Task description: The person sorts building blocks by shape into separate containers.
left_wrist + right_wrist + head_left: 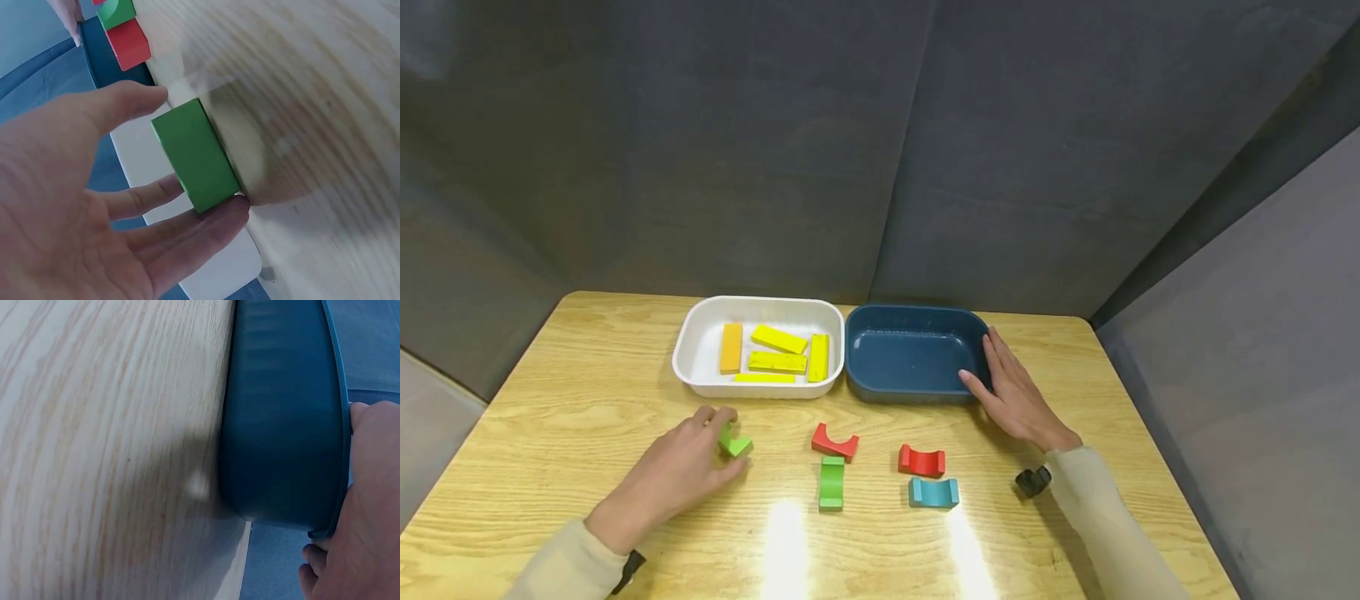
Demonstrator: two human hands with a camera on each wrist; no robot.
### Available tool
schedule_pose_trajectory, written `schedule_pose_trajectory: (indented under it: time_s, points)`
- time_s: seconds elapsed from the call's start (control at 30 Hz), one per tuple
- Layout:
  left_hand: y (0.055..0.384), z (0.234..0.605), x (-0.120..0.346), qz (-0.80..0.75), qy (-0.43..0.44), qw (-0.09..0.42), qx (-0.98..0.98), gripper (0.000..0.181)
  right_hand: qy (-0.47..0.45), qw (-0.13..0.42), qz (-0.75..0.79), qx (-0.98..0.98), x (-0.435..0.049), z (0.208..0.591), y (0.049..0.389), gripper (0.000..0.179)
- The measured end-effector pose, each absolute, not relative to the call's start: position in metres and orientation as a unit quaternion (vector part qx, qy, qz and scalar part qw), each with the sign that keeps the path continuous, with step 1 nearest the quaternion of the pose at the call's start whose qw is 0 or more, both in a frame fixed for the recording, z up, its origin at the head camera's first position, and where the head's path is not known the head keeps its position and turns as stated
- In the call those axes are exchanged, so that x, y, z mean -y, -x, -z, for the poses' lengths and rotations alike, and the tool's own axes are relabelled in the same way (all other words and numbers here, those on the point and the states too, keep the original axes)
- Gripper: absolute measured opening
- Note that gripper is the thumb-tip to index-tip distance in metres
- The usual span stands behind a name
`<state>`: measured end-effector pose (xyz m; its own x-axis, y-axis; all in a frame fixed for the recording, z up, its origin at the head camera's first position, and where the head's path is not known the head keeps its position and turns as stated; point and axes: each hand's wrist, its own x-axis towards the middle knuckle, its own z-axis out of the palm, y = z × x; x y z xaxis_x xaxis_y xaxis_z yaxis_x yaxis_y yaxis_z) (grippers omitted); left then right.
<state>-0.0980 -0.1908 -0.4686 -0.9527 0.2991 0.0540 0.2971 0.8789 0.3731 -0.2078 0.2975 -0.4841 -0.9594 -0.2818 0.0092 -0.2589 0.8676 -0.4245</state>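
My left hand [673, 467] is at a light green block with a curved notch [737, 446], left of the other blocks. In the left wrist view the fingertips touch one end of this green block [195, 156], while the thumb stands just off the other end. My right hand [1018, 400] rests on the right end of a dark blue tub [917, 396]. Its fingers lie extended along the rim and its thumb reaches over the front corner. The right wrist view shows that hand [369, 500] against the rim of the tub [284, 425].
Left of the tub stands a white tub [700, 385] with an orange block [731, 348] and several yellow blocks [777, 362]. In front lie a red block [835, 450], a green one [831, 483], another red block [921, 462] and a blue block [933, 493], all notched.
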Motion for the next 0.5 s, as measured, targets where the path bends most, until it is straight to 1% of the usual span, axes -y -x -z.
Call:
schedule_pose_trajectory:
  time_s: [0.3, 0.5]
  points:
    - [0.1014, 0.4701, 0.1901, -0.187, -0.166, -0.006, -0.968, 0.041, 0.140, 0.026, 0.217, -0.966, -0.2983, 0.4852, 0.2077, 0.091]
    - [0.1025, 0.4705, 0.1894, -0.178, -0.172, -0.009, -0.969, 0.037, 0.140, 0.028, 0.218, -0.966, -0.2984, 0.4843, 0.2073, 0.092]
